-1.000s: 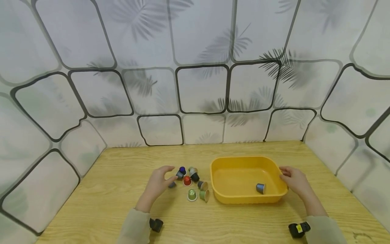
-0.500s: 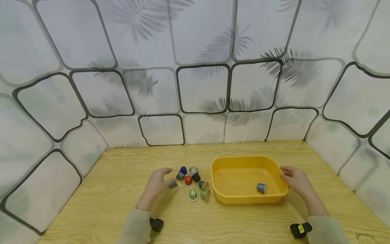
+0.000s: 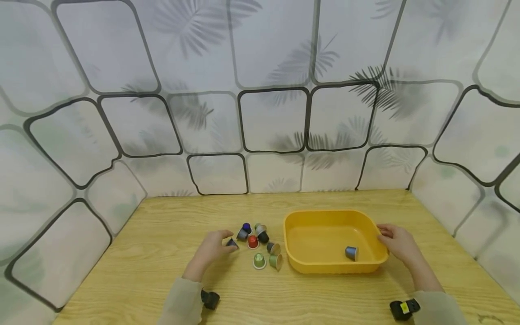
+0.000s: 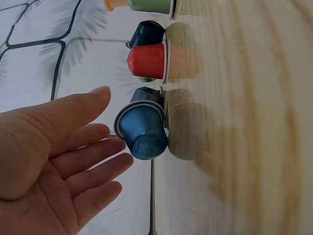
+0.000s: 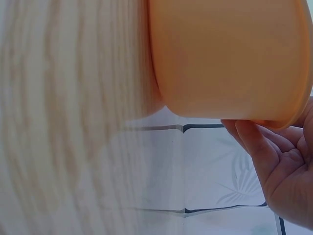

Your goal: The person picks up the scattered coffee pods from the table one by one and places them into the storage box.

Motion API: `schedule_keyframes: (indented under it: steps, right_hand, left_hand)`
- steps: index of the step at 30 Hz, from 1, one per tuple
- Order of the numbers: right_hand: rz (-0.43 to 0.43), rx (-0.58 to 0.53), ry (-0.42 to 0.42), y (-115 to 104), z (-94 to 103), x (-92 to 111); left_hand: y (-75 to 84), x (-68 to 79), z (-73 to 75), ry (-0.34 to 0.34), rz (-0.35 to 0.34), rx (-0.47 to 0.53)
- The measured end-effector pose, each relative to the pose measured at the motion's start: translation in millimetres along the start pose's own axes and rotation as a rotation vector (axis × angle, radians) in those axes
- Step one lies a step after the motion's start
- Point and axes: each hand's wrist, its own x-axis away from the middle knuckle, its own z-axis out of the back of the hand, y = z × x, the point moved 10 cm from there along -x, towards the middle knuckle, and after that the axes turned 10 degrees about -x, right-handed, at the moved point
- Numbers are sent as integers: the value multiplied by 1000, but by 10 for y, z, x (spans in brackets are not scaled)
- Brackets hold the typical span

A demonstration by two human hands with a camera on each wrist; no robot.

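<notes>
My left hand [image 3: 211, 249] reaches in from the left beside a dark blue coffee capsule [image 3: 232, 243] at the near-left edge of a loose group. In the left wrist view this blue capsule [image 4: 143, 131] is tilted with its rim towards the hand. The fingertips are right at the rim; thumb and fingers are apart, not closed round it. At the far right my right hand [image 3: 398, 241] holds the right rim of a yellow plastic tray [image 3: 298, 266]. One blue capsule [image 3: 351, 253] lies on its side in the tray.
Between left hand and tray lie a red capsule [image 3: 253, 242], a green upright capsule [image 3: 259, 261], a green tipped capsule [image 3: 276, 261], and several dark, grey and purple ones. Patterned fabric [image 3: 272, 122] encloses the wooden table [image 3: 183, 207] at the back and sides.
The capsule by my left fingers has turned from lying flat to a tilted pose, and the left fingers have come nearer to it. The right hand stays at the tray rim.
</notes>
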Motion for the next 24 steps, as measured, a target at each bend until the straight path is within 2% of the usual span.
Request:
schedule_keyframes:
  steps: [8,19,24]
  right_hand:
    - [2,10,1,22,0,-1]
    - [7,9,2,28,3,-10]
    - [-11,4,-8,40,-15,-5]
  left_hand:
    - [37,8,-72,-59,-45,-13]
    - [73,16,-74,-46,-93,-23]
    - [67,26,-70,-54,-79,-21]
